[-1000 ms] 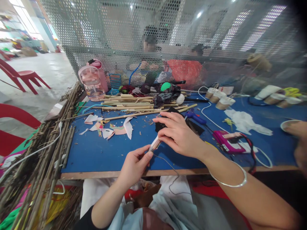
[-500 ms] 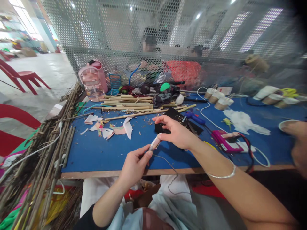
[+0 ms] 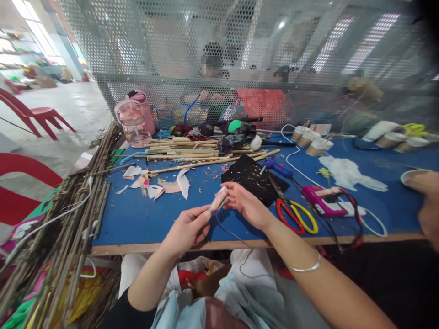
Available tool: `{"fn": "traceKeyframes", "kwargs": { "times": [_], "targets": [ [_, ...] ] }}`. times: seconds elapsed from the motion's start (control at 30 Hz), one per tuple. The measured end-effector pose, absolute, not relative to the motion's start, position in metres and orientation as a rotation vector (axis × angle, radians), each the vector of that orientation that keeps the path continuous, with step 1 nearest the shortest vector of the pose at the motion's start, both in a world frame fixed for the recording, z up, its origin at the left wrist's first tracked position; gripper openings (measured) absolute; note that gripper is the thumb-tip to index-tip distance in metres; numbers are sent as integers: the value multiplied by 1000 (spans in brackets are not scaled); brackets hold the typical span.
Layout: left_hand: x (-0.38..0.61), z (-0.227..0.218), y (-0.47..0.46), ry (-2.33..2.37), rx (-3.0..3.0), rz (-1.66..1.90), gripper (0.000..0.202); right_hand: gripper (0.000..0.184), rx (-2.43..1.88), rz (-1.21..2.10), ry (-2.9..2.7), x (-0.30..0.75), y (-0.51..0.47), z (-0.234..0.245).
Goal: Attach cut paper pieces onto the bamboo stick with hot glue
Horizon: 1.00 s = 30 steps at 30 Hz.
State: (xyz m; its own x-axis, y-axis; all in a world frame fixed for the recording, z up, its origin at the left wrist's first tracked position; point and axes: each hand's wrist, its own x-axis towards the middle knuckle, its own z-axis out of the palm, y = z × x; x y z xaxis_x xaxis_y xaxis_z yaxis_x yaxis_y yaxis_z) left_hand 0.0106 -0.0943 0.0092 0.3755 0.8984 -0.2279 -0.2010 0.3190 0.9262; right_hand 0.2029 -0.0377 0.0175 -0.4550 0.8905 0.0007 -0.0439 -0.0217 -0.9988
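Between the thumb and fingers of my left hand [image 3: 190, 226] is a small pale pink and white roll [image 3: 218, 199], tilted up and to the right. Grey cord [image 3: 233, 233] is wound around its lower end and trails down over the table edge onto my lap. My right hand [image 3: 245, 203] is closed about the upper end of the roll, its curled fingers touching it; part of that contact is hidden. Right of this hand lie scissors [image 3: 298, 218] with one red and one yellow handle, their blades over a black cloth [image 3: 245, 176]. Pale paper-like scraps [image 3: 168, 185] lie beyond my left hand.
Bamboo sticks [image 3: 185, 148], a pink bottle [image 3: 133, 121] and a blue glue gun [image 3: 279, 168] lie farther back. A magenta device [image 3: 324, 201] with cables sits right. Bundled twigs [image 3: 65, 219] line the left. Another person's hand [image 3: 427, 187] is at the right edge.
My right hand has come lower, its raised fingers now curled in at the roll's upper end. The forearm moved left and down, uncovering the scissors. My left hand keeps its pinch.
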Motion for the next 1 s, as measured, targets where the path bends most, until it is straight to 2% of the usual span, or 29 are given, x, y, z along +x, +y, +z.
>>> {"fn": "traceKeyframes", "kwargs": {
  "times": [0.1, 0.2, 0.33, 0.37, 0.43, 0.47, 0.57, 0.67, 0.77, 0.9, 1.0],
  "targets": [
    [11, 9, -94, 891, 971, 878, 57, 39, -914, 1316, -1584, 203, -45, 16],
    [10, 9, -94, 883, 947, 856, 59, 27, -944, 1268, -1665, 204, -51, 15],
    [10, 10, -94, 869, 941, 852, 59, 49, -942, 1578, -1821, 198, -64, 14],
    [10, 10, -95, 871, 949, 863, 59, 49, -961, 1676, -1816, 196, -68, 14],
    [10, 10, -95, 886, 965, 884, 59, 34, -1067, 1736, -1788, 191, -76, 17],
    [10, 10, -95, 896, 970, 893, 59, 26, -1134, 1665, -1797, 190, -80, 20],
    [12, 12, -97, 936, 973, 909, 59, 27, -1242, 1160, -2000, 191, -92, 30],
    [17, 14, -98, 983, 979, 918, 59, 27, -1151, 660, -2340, 196, -100, 42],
    [22, 12, -98, 1015, 1013, 941, 59, 26, -984, 293, -2588, 200, -98, 57],
    [26, 3, -98, 1057, 1101, 972, 58, 22, -777, -60, -2730, 197, -77, 84],
    [28, 2, -100, 1059, 1141, 946, 57, 24, -746, -98, -2771, 189, -51, 102]
  ]
}}
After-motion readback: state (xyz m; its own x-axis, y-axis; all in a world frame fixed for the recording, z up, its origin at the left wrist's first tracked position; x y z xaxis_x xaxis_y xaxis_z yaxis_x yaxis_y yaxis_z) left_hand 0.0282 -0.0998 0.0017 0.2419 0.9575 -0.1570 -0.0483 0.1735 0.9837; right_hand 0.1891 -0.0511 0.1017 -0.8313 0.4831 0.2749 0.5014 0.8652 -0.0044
